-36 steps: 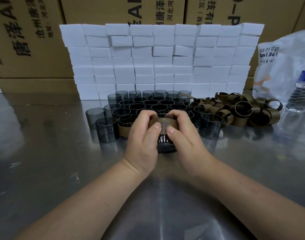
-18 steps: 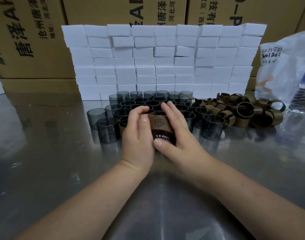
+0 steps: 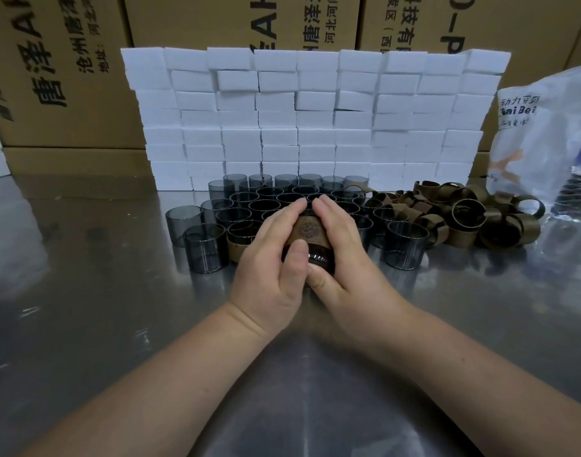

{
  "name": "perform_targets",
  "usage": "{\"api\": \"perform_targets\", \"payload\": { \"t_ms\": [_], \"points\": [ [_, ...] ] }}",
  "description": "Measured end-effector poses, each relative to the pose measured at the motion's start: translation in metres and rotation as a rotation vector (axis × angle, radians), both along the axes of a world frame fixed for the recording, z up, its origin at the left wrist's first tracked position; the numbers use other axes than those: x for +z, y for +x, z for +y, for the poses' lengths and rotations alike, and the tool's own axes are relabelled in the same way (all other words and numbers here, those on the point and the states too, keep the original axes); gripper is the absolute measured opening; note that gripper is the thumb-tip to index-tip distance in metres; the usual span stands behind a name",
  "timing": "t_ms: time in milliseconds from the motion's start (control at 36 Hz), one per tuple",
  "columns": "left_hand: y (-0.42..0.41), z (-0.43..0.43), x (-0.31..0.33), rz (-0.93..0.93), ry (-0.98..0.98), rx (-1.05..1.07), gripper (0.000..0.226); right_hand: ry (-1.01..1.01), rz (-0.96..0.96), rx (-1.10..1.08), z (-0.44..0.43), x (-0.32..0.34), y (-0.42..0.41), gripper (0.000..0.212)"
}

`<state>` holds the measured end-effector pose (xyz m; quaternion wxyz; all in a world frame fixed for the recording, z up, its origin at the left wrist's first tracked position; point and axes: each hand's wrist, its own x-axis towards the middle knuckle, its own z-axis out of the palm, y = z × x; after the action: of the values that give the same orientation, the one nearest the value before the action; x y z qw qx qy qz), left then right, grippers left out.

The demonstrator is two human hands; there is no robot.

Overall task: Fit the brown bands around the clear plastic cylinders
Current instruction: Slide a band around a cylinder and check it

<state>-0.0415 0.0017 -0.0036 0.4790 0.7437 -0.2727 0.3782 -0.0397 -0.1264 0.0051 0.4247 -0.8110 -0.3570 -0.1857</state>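
- The left hand (image 3: 269, 258) and right hand (image 3: 347, 255), which a second ago thumbed the band down from above, now cup the cylinder's sides.
- Each grip wraps the smoky cylinder (image 3: 321, 258), thumbs at its near lower edge. It sits at frame centre, just in front of the bare cylinders (image 3: 249, 199).
- The brown band (image 3: 307, 229) now encircles it, emblem showing, so this piece looks nearly finished.
- Loose bands (image 3: 463, 219) wait at right on the bench (image 3: 85, 324).
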Motion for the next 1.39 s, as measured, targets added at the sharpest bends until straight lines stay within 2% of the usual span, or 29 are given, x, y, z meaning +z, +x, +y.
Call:
{"api": "perform_targets", "payload": {
  "t_ms": [167,445,583,722,806,945,1056,1139,1250,1306,1389],
  "points": [
    [0.000,-0.001,0.000,-0.059,-0.009,0.038,0.047,0.003,0.000,0.004,0.002,-0.003,-0.001,0.072],
    [0.000,-0.003,0.000,-0.061,-0.021,0.061,0.051,0.026,0.001,-0.016,0.005,-0.002,-0.004,0.063],
    [0.002,-0.002,-0.001,-0.043,-0.029,0.063,0.052,0.008,0.009,-0.031,0.005,-0.004,-0.002,0.073],
    [0.004,0.000,-0.005,0.003,-0.126,0.048,0.042,0.125,0.205,0.090,0.005,0.003,-0.004,0.074],
    [0.004,0.002,-0.003,-0.044,-0.089,0.036,0.050,0.268,0.303,0.135,0.001,0.006,-0.007,0.074],
    [0.004,0.001,-0.003,-0.101,0.005,0.038,0.060,0.151,0.158,-0.124,-0.002,0.007,-0.007,0.062],
    [0.003,0.001,-0.002,-0.020,-0.028,0.041,0.065,0.169,0.051,-0.196,-0.007,0.008,-0.006,0.035],
    [0.004,0.001,-0.001,0.091,-0.089,0.097,0.055,0.301,-0.055,-0.359,-0.019,0.015,0.005,0.032],
    [0.012,0.004,-0.003,0.285,0.027,0.321,0.053,0.482,-0.134,-0.574,-0.042,0.019,0.026,0.029],
    [0.015,0.003,-0.005,0.343,0.119,0.369,0.055,0.474,-0.090,-0.660,-0.048,0.015,0.033,0.027],
    [0.017,0.002,-0.007,0.406,0.281,0.411,0.055,0.352,-0.009,-0.754,-0.047,0.004,0.038,0.026]
  ]
}}
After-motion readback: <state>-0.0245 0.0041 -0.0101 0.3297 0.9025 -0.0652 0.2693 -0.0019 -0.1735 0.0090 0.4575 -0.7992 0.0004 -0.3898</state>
